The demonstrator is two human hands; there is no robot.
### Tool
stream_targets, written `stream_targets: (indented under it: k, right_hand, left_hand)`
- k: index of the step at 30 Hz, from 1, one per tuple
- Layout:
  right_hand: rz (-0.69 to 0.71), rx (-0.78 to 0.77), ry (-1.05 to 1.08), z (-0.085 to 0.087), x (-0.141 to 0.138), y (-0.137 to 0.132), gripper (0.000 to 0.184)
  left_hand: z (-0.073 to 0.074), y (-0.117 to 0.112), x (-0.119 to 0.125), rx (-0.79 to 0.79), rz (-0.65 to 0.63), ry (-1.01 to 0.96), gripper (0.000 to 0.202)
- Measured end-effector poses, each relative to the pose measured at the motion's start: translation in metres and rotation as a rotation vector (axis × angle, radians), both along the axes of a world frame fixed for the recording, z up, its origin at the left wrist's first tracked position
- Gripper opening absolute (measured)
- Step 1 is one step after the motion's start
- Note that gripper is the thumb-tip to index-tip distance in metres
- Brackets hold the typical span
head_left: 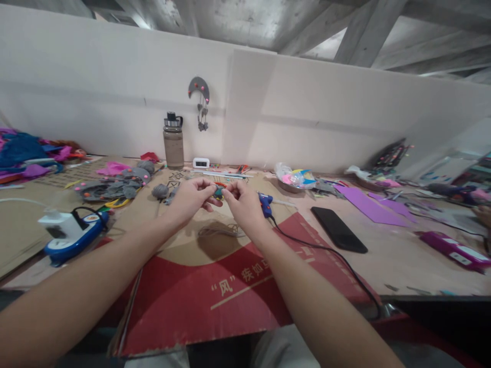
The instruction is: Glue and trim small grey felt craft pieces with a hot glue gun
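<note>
Both my arms reach forward over a flattened cardboard box [215, 286]. My left hand [192, 198] and my right hand [242, 200] meet above it, fingers pinched together on a small teal piece [218, 191] held between them. What the piece is I cannot make out. A thin loop of wire or string [220, 231] lies on the cardboard just below the hands. A blue glue gun [265, 203] rests right beside my right hand, its black cord [326, 250] trailing toward the table's front edge.
A black phone [338, 229] lies to the right. A power strip with a white plug [71, 231] sits at left. Grey felt pieces [115, 188], yellow scissors [117, 203], a water bottle [173, 142], a small white clock [201, 163], purple sheets [370, 204] and a purple case [454, 249] crowd the table.
</note>
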State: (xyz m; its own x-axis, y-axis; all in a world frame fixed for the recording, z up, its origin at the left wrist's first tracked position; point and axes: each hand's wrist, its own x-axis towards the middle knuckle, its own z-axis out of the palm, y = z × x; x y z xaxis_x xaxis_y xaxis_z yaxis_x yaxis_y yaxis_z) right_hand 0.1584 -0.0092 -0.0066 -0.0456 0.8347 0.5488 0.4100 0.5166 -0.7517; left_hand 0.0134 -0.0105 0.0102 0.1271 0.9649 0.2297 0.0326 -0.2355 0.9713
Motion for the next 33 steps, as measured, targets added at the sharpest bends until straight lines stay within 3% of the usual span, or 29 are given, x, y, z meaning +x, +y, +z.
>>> stream_targets:
  k: [6,16,21,27,33]
  right_hand:
    - [-0.016,-0.094,0.098,0.001,-0.001,0.003,0.016]
    - [-0.086,-0.066,0.101,0.000,-0.003,0.000,0.015]
    - [-0.073,-0.121,0.191,-0.005,-0.003,0.007,0.017]
    - [0.058,-0.267,0.334,-0.004,-0.003,0.011,0.017]
    - [0.031,-0.292,0.345,-0.002,-0.001,0.011,0.013]
  left_hand:
    - [-0.001,-0.001,0.003,0.033,-0.025,-0.009,0.017]
    - [-0.002,-0.002,0.006,0.054,-0.036,-0.030,0.018]
    - [-0.002,-0.002,0.006,0.056,-0.068,-0.013,0.020]
    - [-0.003,0.002,0.003,-0.015,-0.138,-0.075,0.020]
    - [0.000,-0.002,0.004,-0.089,-0.210,-0.179,0.022]
